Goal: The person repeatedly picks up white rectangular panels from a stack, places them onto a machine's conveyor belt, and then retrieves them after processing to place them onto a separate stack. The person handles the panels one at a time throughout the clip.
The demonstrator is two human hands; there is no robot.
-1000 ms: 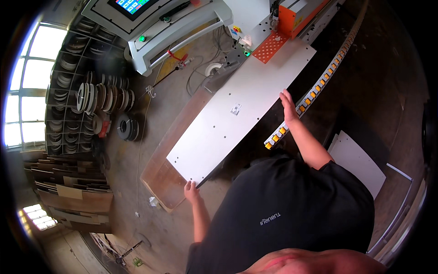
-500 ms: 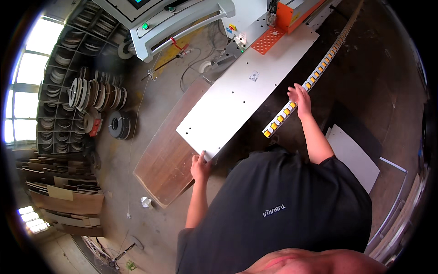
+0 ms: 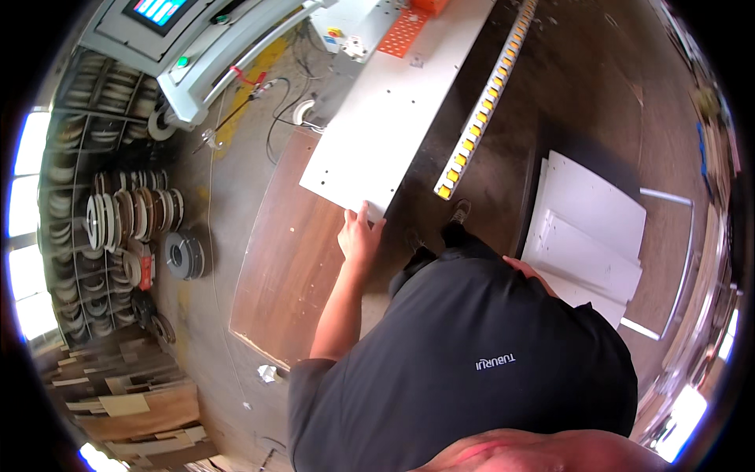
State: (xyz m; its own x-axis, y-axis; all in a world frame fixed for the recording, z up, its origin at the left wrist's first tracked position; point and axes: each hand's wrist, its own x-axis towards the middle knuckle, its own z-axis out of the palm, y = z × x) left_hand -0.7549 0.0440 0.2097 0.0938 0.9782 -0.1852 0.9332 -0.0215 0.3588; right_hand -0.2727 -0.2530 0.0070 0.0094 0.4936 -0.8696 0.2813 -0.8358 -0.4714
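A long white panel with small dark holes stretches away from me on the machine, its far part beside an orange perforated plate. At its near end, my left hand lies against the edge with fingers apart and the fingertips touching the panel. My right hand is down beside my body, largely hidden by my dark shirt. It is nearest to a stack of white panels on the right, and its fingers cannot be made out.
A brown board lies below the white panel. The roller rail with yellow rollers runs along the right. A control console stands at upper left, near racks and edge-band rolls. A metal frame lies at far right.
My right hand has left the roller rail and dropped back beside my body. My left hand stays at the white panel's near end, its fingers more spread. The view has turned rightward.
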